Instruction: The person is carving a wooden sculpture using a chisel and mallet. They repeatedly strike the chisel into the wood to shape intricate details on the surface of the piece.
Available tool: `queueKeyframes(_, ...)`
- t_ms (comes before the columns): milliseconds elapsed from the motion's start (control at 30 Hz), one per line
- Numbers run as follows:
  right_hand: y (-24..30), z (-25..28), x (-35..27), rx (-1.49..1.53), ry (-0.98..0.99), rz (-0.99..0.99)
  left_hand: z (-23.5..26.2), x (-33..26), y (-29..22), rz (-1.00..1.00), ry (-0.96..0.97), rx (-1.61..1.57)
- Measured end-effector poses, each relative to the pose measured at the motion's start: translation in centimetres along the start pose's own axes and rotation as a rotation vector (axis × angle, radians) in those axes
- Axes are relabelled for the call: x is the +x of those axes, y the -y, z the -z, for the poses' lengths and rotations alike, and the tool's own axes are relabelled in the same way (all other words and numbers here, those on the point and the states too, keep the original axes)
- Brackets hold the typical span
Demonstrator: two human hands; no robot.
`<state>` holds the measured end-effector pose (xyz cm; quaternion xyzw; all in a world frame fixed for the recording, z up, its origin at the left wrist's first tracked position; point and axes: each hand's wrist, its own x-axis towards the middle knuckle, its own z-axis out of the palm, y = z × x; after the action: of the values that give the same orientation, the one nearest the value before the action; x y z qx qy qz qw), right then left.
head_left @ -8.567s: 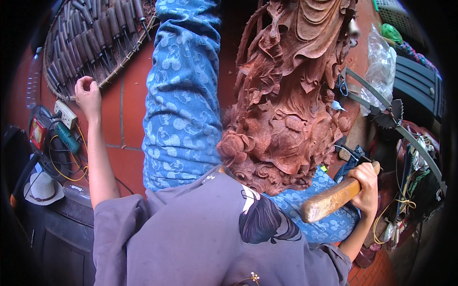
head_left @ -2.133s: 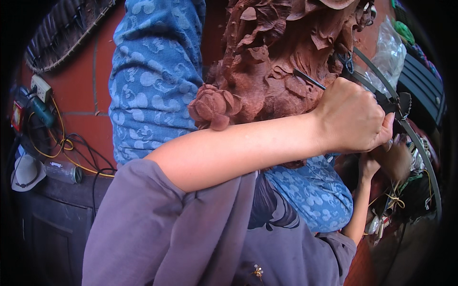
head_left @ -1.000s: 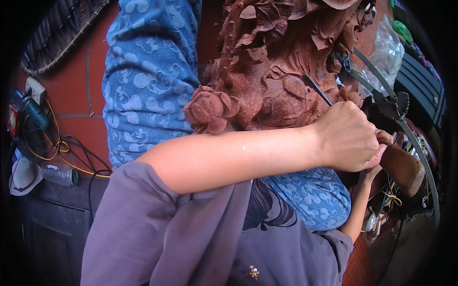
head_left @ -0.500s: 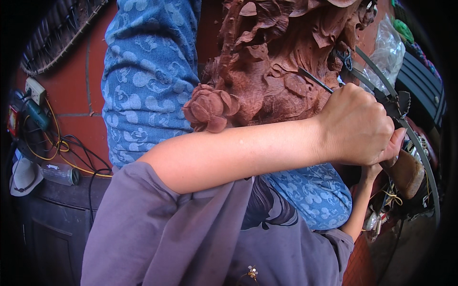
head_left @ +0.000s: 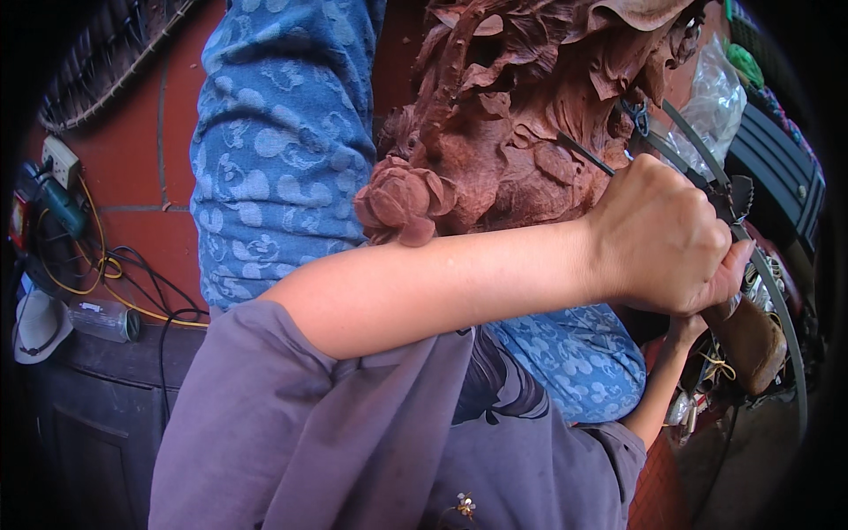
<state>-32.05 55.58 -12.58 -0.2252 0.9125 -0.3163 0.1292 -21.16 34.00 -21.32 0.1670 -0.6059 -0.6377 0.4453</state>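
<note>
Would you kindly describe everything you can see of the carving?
The carving is reddish-brown and looks like wood, cut into folds and leaf-like curls, with a petalled flower at its lower left. It lies right of the left trouser leg, its far end cut off by the upper edge. The left forearm hides part of its near end. A thin dark tool in the left hand appears to touch it.

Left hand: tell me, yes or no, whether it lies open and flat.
No, the left hand is closed in a fist around a thin dark tool, whose shaft points toward the carved wood.
</note>
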Motion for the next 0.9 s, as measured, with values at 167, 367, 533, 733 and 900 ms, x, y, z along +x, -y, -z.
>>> queueKeyframes(167,-1.0,1.5,-0.6,-0.300,0.060,0.263,0.0,0.2,0.2,0.018,0.013,-0.014)
queueKeyframes(367,0.7,2.0,-1.1,-0.317,0.027,0.223,0.3,0.0,0.3,-0.004,0.027,0.001)
queueKeyframes(533,2.6,1.9,-0.6,-0.439,0.093,0.280,0.3,0.0,0.5,-0.034,0.005,0.015)
queueKeyframes(733,2.3,2.2,-1.4,-0.708,-0.012,0.315,0.4,0.2,0.4,0.054,0.027,-0.003)
queueKeyframes(900,3.0,1.4,-2.1,-0.518,-0.078,0.142,0.1,0.4,0.5,0.048,-0.025,0.003)
